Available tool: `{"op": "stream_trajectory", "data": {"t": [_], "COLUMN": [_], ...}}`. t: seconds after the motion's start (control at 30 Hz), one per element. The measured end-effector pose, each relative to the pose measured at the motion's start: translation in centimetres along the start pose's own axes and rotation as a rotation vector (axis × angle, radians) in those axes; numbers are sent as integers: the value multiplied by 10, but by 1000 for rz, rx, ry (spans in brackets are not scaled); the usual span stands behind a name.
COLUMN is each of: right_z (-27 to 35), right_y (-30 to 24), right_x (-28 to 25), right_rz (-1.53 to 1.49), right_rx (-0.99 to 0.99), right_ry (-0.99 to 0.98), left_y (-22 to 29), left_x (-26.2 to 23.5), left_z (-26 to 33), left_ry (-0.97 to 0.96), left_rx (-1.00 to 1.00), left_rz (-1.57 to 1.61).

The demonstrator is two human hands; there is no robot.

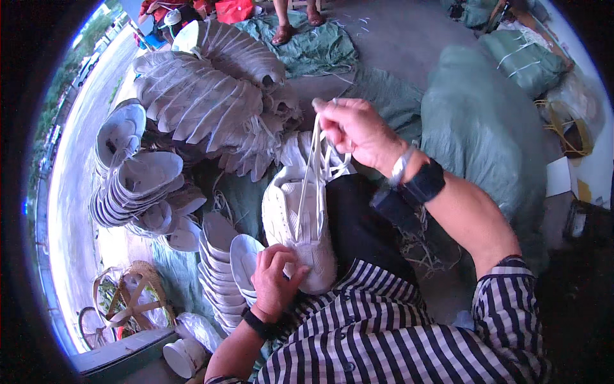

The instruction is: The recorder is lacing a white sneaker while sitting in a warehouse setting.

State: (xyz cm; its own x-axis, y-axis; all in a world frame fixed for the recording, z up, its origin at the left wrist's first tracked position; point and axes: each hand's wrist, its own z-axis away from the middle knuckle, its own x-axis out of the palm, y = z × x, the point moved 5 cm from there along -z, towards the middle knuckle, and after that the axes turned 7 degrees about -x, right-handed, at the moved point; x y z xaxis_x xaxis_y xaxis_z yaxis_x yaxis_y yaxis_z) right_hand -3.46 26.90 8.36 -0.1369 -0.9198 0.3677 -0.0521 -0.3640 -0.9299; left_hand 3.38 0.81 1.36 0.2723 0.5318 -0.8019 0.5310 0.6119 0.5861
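A white shoe (pixel 281 208) rests on my lap, toe toward me, against my dark trouser leg. My left hand (pixel 274 276) grips it at the toe, thumb on top and the fingers along the side. Above the shoe, my right hand (pixel 359 131) is closed, pinching the white shoelace (pixel 309 169). The lace runs up taut from the front of the shoe to those fingers, and more loops hang below my fist. Just left of my left hand stands a row of nested pale shoe uppers (pixel 220 262).
Large stacks of nested pale shoe uppers (pixel 198 93) fill the left and far left. A big green sack (pixel 483 134) lies to the right. At lower left are a woven basket (pixel 137 294) and a white cup (pixel 184 357). Another person's feet (pixel 283 32) show at the far side.
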Motion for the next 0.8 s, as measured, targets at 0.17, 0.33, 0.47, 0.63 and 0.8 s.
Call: {"op": "stream_trajectory", "data": {"t": [0.17,0.33,0.47,0.63,0.8], "right_z": [35,76,105,115,121], "right_y": [-56,-91,-89,-84,-84], "right_x": [37,71,93,94,93], "right_rz": [533,1122,1283,1305,1237], "right_rx": [-17,-606,-897,-990,-1052], "right_ry": [-410,-464,-500,-483,-423], "left_y": [-6,11,35,34,39], "left_x": [-5,-25,-16,7,3], "left_z": [-7,-45,-71,-69,-64], "left_ry": [-39,-68,-95,-380,-200], "left_rx": [-24,-142,219,182,215], "left_rz": [64,297,59,-186,11]}}
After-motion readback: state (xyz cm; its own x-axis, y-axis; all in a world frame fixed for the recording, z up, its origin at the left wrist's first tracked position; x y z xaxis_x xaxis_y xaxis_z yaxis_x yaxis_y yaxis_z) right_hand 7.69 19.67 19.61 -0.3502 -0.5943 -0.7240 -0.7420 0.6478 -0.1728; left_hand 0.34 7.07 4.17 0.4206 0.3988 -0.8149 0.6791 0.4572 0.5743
